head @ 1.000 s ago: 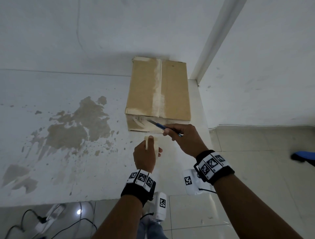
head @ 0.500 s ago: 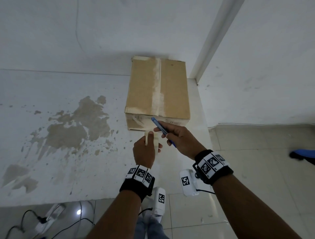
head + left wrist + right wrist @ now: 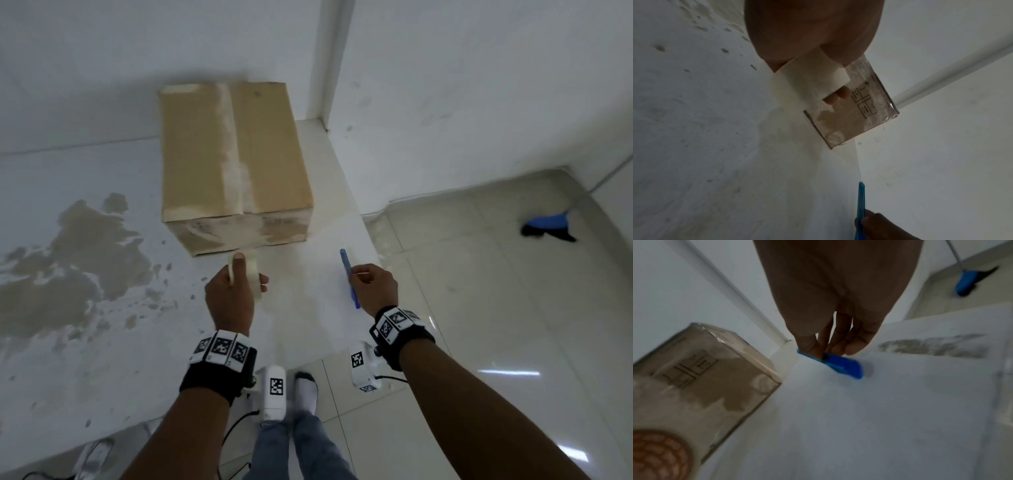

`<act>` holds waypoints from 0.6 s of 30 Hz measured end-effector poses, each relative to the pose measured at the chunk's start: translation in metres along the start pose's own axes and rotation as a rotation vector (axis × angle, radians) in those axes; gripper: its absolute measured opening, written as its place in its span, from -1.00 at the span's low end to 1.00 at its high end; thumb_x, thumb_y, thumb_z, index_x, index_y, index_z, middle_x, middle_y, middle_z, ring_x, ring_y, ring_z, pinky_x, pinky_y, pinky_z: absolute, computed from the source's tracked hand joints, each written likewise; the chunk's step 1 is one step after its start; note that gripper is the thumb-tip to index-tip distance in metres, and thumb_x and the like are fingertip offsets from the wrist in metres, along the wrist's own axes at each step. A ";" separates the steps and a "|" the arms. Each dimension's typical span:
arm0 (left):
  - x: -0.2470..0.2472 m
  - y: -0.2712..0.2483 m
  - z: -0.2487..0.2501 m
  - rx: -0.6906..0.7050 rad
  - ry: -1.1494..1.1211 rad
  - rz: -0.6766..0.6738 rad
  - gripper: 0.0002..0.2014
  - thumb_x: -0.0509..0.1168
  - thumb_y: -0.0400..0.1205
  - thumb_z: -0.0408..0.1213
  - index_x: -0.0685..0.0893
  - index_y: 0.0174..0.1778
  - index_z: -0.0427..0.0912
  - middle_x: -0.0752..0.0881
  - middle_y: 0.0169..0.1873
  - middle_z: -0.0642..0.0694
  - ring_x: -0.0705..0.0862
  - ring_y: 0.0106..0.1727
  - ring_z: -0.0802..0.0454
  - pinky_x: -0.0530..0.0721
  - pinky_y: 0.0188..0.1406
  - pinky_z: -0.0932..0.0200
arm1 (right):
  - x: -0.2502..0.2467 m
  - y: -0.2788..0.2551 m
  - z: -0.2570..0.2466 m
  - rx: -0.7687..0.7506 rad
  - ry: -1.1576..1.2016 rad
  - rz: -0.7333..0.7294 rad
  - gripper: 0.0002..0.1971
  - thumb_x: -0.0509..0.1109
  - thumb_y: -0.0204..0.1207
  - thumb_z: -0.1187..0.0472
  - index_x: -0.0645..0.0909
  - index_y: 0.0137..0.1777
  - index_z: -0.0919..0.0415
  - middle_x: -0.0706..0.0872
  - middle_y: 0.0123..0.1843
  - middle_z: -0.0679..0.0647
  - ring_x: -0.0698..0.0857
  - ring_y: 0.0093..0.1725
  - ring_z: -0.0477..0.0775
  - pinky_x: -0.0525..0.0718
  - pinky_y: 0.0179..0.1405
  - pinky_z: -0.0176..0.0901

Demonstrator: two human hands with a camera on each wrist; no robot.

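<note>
Gripping a pale roll of tape at the centre of the head view, the left hand curls thumb and fingers round it, just below the cardboard box. Right of centre, the right hand pinches a blue cutter (blade not discernible) close over the white ledge.

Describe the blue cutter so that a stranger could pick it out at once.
Start at the taped cardboard box on the white ledge. To its front right, the right hand grips a slim blue cutter. It is the only blue thing at the ledge; the tape roll in the left hand is pale.
</note>
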State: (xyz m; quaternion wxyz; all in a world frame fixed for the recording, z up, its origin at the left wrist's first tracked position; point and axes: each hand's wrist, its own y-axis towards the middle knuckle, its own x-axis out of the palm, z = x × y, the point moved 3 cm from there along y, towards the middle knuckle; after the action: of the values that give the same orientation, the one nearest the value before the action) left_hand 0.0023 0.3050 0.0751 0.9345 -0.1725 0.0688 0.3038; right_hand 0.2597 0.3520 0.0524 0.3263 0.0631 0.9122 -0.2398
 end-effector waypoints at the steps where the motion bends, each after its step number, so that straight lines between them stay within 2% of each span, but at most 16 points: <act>1: -0.007 0.001 -0.004 -0.014 -0.025 0.029 -0.44 0.17 0.79 -0.03 0.78 -0.49 -0.15 0.76 -0.64 0.03 0.70 -0.61 0.15 0.77 -0.35 0.04 | 0.003 -0.004 0.003 -0.040 -0.019 -0.024 -0.94 0.47 0.54 0.24 0.77 -0.11 0.10 0.81 -0.27 0.05 0.75 -0.34 -0.01 0.68 -0.31 -0.33; 3: -0.014 0.008 -0.006 -0.034 -0.037 0.065 -0.44 0.17 0.76 0.00 0.78 -0.54 -0.06 0.78 -0.63 0.02 0.75 -0.51 -0.01 0.82 -0.23 -0.14 | 0.010 -0.006 0.004 -0.090 -0.050 -0.064 -0.93 0.49 0.52 0.27 0.82 -0.10 0.21 0.87 -0.15 0.15 0.82 -0.15 0.14 0.79 -0.06 -0.13; 5: -0.012 0.013 -0.010 -0.046 -0.056 0.070 -0.43 0.18 0.73 0.04 0.77 -0.59 -0.02 0.79 -0.61 -0.02 0.77 -0.45 -0.18 0.83 -0.15 -0.30 | 0.014 -0.009 0.006 -0.103 -0.065 -0.075 -0.87 0.48 0.51 0.30 0.83 0.00 0.24 0.88 -0.08 0.18 0.83 -0.06 0.17 0.80 0.08 -0.01; 8: 0.000 0.009 -0.010 -0.062 -0.058 0.047 -0.42 0.18 0.72 0.04 0.77 -0.62 0.01 0.78 -0.62 -0.03 0.76 -0.42 -0.23 0.81 -0.10 -0.38 | 0.012 -0.009 0.024 -0.130 -0.012 -0.055 -0.80 0.48 0.54 0.34 0.79 0.13 0.17 0.86 -0.11 0.12 0.83 -0.10 0.10 0.82 0.09 -0.02; 11: 0.005 0.006 -0.009 -0.079 -0.070 0.031 -0.45 0.19 0.71 0.07 0.80 -0.60 0.08 0.79 -0.60 -0.07 0.74 -0.44 -0.23 0.79 -0.10 -0.44 | 0.012 -0.008 0.026 -0.133 0.003 -0.038 -0.83 0.48 0.56 0.28 0.80 0.11 0.17 0.86 -0.11 0.10 0.81 -0.14 0.04 0.82 0.07 0.01; 13: 0.006 0.004 -0.008 -0.092 -0.063 0.038 -0.45 0.19 0.70 0.07 0.80 -0.60 0.08 0.79 -0.59 -0.09 0.74 -0.44 -0.22 0.79 -0.11 -0.44 | 0.012 -0.010 0.019 -0.148 0.002 -0.008 -0.83 0.47 0.57 0.20 0.80 0.11 0.15 0.85 -0.07 0.06 0.80 -0.10 0.03 0.80 0.07 0.01; 15: 0.006 0.001 -0.004 -0.095 -0.055 0.045 -0.44 0.19 0.71 0.05 0.80 -0.60 0.07 0.80 -0.58 -0.12 0.75 -0.43 -0.20 0.80 -0.12 -0.40 | 0.014 -0.012 0.001 -0.245 0.001 0.032 -0.85 0.45 0.60 0.11 0.78 0.09 0.09 0.83 -0.04 -0.01 0.76 -0.05 0.01 0.73 0.02 -0.11; 17: 0.004 0.001 -0.002 -0.093 -0.061 0.054 -0.44 0.19 0.72 0.05 0.80 -0.60 0.05 0.81 -0.56 -0.13 0.76 -0.44 -0.18 0.81 -0.12 -0.38 | 0.017 -0.018 -0.035 -0.447 -0.020 0.083 -0.85 0.41 0.64 0.06 0.74 0.12 0.04 0.79 0.02 -0.09 0.67 0.03 -0.05 0.58 -0.01 -0.32; 18: 0.002 0.001 0.000 -0.091 -0.066 0.057 -0.44 0.19 0.73 0.05 0.80 -0.59 0.04 0.81 -0.55 -0.13 0.77 -0.44 -0.17 0.82 -0.13 -0.36 | 0.018 -0.021 -0.057 -0.580 -0.022 0.107 -0.84 0.39 0.66 0.07 0.72 0.15 0.04 0.77 0.05 -0.10 0.64 0.07 -0.05 0.56 0.02 -0.33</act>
State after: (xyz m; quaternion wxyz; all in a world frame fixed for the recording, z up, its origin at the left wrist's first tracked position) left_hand 0.0038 0.3069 0.0747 0.9184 -0.2025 0.0289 0.3387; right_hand 0.2075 0.3606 0.0876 0.3528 0.0127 0.9344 0.0480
